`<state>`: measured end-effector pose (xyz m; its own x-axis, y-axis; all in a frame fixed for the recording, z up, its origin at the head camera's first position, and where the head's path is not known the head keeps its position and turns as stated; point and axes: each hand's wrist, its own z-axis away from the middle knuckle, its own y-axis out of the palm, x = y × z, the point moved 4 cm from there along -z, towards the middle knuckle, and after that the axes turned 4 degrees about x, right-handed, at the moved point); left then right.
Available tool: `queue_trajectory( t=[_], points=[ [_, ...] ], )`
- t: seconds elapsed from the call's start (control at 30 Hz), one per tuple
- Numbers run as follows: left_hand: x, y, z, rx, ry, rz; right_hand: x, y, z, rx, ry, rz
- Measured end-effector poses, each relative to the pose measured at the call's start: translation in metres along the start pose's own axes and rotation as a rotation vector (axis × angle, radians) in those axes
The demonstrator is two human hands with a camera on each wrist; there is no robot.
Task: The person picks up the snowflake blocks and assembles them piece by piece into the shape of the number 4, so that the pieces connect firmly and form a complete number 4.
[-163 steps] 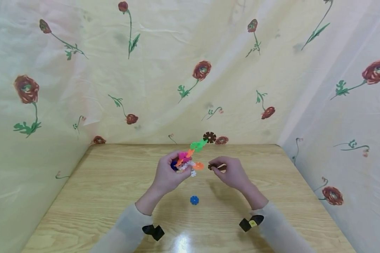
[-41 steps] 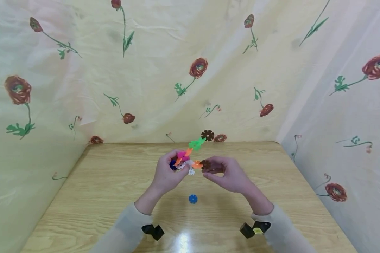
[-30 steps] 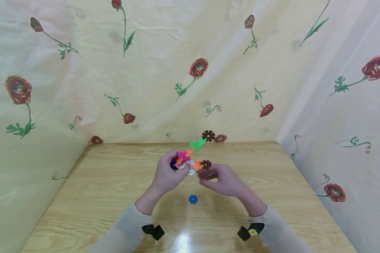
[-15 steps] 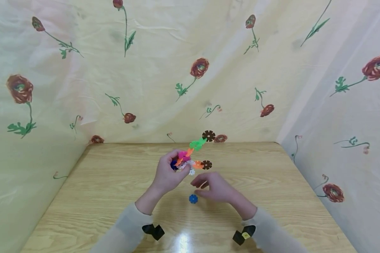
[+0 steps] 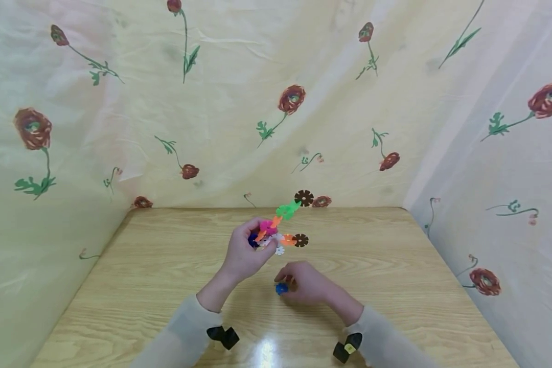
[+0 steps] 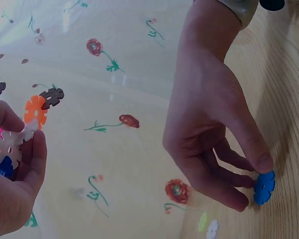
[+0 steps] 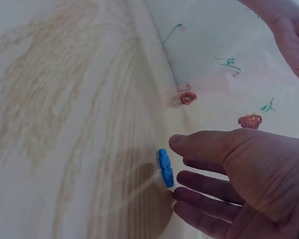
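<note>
My left hand (image 5: 248, 253) holds a chain of joined plastic snowflake discs above the table. In it are a pink disc (image 5: 268, 227), a green disc (image 5: 285, 210), a white disc (image 6: 10, 149), an orange disc (image 5: 288, 239) and a dark blue disc (image 5: 252, 240). One brown disc (image 5: 304, 198) tips the upper branch, and another brown disc (image 5: 301, 240) ends the right branch. My right hand (image 7: 254, 179) is low over the table, its thumb and fingers spread around a bright blue snowflake disc (image 7: 165, 168). No firm pinch shows in the right wrist view.
A wood-grain table (image 5: 165, 286) lies under both hands. Flower-printed cloth (image 5: 239, 102) rises behind it and along both sides. Black wrist cameras sit on both cuffs, the left camera (image 5: 223, 337) and the right camera (image 5: 348, 347).
The second brown disc, earlier in my right hand, now sits on the chain's orange disc. My right hand has let go and moved down to the blue disc. The left hand stays put.
</note>
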<state>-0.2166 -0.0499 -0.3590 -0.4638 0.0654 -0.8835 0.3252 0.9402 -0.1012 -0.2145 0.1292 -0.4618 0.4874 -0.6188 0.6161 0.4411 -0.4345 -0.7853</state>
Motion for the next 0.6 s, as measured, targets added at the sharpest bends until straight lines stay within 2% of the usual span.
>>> queue_trajectory(
  t=[0.37, 0.53, 0.6],
  points=[
    [0.0021, 0.0011, -0.0005, -0.007, -0.004, -0.007, -0.0012, 0.0063, -0.0024, -0.037, -0.057, 0.073],
    [0.0031, 0.0002, -0.0009, -0.014, -0.007, -0.019, -0.0055, 0.0056, -0.0024, -0.033, -0.045, 0.064],
    [0.0034, -0.0001, -0.0011, -0.015, -0.007, -0.021, -0.0095, 0.0029, -0.0013, -0.036, -0.016, 0.056]
  ],
)
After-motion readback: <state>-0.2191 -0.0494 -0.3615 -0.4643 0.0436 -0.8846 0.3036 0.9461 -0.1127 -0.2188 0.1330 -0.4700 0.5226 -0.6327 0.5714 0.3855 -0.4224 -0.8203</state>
